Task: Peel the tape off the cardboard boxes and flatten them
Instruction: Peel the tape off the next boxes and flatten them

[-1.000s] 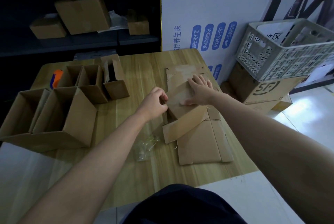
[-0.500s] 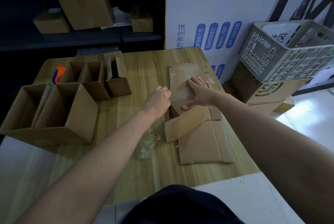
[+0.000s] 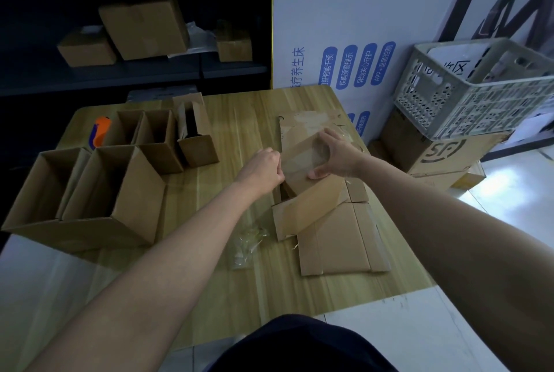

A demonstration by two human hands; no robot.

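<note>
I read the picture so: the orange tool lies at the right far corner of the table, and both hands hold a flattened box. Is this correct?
No. The head view shows the orange tool at the left far corner of the table; the left hand and right hand do hold the flattened box.

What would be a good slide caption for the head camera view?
The right hand grips a partly flattened cardboard box on the wooden table while the left hand pinches at its edge.
</note>
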